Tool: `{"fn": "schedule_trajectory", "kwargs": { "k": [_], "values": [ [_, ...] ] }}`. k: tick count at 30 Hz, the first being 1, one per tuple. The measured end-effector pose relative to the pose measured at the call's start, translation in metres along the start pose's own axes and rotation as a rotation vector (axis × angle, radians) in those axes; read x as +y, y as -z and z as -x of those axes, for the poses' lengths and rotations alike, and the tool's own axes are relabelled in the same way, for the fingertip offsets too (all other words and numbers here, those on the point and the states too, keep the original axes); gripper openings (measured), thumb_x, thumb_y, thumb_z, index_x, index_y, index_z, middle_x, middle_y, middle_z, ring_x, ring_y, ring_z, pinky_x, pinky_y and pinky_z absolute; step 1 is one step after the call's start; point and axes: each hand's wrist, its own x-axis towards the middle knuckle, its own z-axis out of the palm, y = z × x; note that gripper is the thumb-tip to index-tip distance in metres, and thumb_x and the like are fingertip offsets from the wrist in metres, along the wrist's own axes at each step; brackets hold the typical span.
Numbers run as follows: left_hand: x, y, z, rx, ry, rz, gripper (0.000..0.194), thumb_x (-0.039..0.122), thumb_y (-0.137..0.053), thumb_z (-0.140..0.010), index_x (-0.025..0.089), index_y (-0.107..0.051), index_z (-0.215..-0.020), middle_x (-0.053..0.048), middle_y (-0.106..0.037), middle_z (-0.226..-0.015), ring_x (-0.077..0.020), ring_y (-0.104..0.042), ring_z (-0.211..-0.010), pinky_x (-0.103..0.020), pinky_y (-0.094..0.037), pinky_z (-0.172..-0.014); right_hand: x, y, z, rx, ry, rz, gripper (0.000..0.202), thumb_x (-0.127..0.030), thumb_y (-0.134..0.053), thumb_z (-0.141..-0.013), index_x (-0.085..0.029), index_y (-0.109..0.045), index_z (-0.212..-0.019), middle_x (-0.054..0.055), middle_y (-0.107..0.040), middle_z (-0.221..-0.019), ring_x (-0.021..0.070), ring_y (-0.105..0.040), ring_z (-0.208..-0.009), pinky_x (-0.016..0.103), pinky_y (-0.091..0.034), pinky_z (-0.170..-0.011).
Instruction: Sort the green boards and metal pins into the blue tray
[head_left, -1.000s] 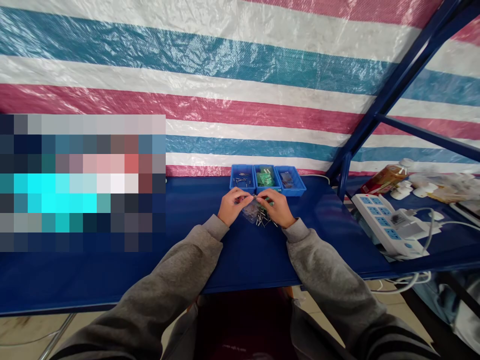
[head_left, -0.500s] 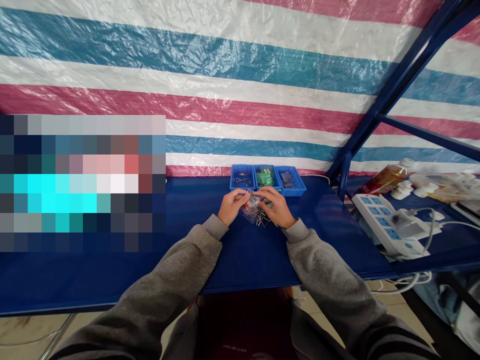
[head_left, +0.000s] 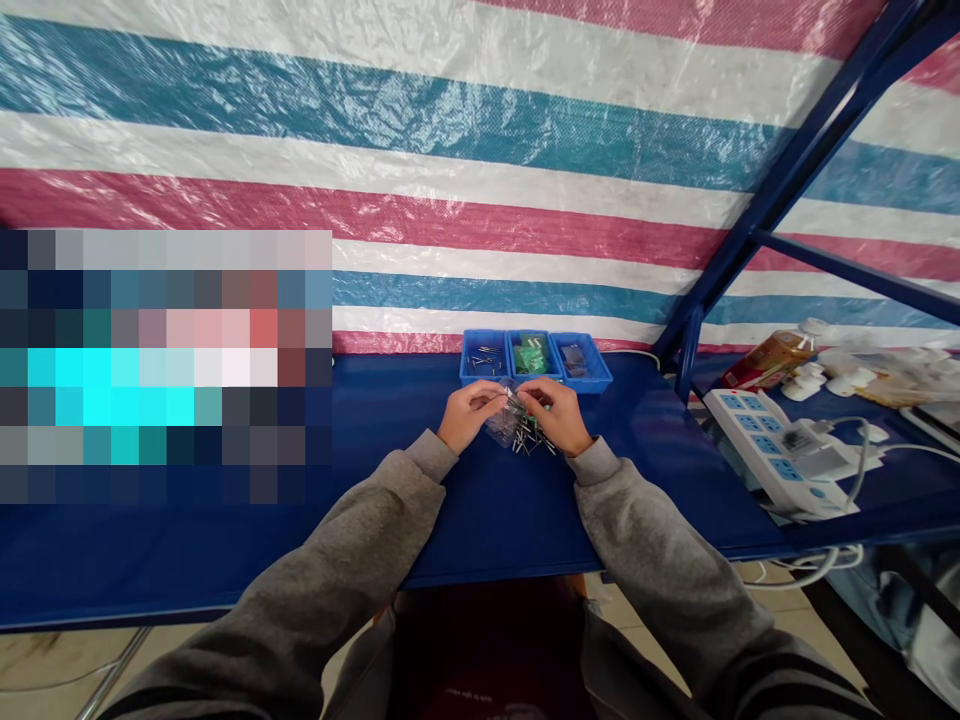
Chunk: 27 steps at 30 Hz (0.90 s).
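Both hands meet over a blue table, just in front of three small blue bins. My left hand [head_left: 468, 413] pinches a clear plastic bag [head_left: 501, 427] by its upper part. Opposite it, my right hand [head_left: 559, 413] has its fingers closed at the bag's other side; what it grips there is too small to make out. Several thin metal pins [head_left: 531, 438] lie below the fingers, partly under my right hand. The left bin [head_left: 485, 378] holds a few pins, the middle bin [head_left: 534, 378] green packets, and the right bin [head_left: 589, 384] dark grey packets.
A white power strip [head_left: 766, 440] with plugged-in chargers lies at the right, near a bottle [head_left: 772, 355] and small white containers [head_left: 804, 381]. A blue metal frame [head_left: 750, 228] rises there. Striped sheeting [head_left: 480, 215] hangs behind the table [head_left: 480, 520]. The left area is pixelated.
The fingers of my right hand have drawn in and lowered slightly, and my left fingers have shifted a little. More of the pins shows between my hands.
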Motion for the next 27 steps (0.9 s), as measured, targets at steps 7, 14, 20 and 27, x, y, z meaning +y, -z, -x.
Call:
{"fn": "schedule_trajectory", "kwargs": {
  "k": [7,14,20,27],
  "values": [
    [0.0054,0.0014,-0.0008,0.023,0.052,0.106,0.046,0.039,-0.073,-0.074,0.016,-0.057,-0.111,-0.001,-0.068,-0.069,-0.0145,-0.062,-0.057,-0.028,-0.053,-0.060,0.0005,0.0015,0.0015,-0.024,0.052,-0.051,0.030,-0.033,-0.050,-0.092,-0.024,-0.062,-0.118,0.008,-0.060,-0.104,0.0159,-0.063,-0.074,0.030,-0.055,-0.062],
    [0.0045,-0.0006,-0.0005,0.000,0.069,0.165,0.040,0.044,-0.070,-0.076,0.014,-0.063,-0.102,-0.003,-0.065,-0.071,-0.0136,-0.060,-0.061,-0.026,-0.051,-0.059,0.0026,-0.0001,0.0010,0.005,0.151,0.094,0.021,-0.036,-0.055,-0.090,-0.023,-0.070,-0.096,0.009,-0.058,-0.104,0.0192,-0.061,-0.086,0.032,-0.056,-0.067],
    [-0.0015,0.0011,-0.0027,0.034,0.004,-0.010,0.034,0.046,-0.073,-0.072,0.014,-0.067,-0.084,-0.007,-0.067,-0.085,-0.0190,-0.063,-0.079,-0.026,-0.050,-0.060,0.0033,0.0007,-0.0007,0.021,0.063,0.056,0.029,-0.044,-0.056,-0.090,-0.020,-0.070,-0.083,0.005,-0.062,-0.076,0.0163,-0.059,-0.067,0.029,-0.051,-0.059],
    [0.0063,0.0012,-0.0011,0.005,0.115,0.194,0.044,0.037,-0.076,-0.071,0.014,-0.060,-0.105,-0.001,-0.067,-0.067,-0.0125,-0.059,-0.056,-0.027,-0.049,-0.061,0.0008,0.0033,0.0004,-0.043,0.032,-0.071,0.036,-0.040,-0.041,-0.097,-0.023,-0.060,-0.122,0.007,-0.061,-0.099,0.0141,-0.060,-0.068,0.029,-0.054,-0.059]
  ]
}}
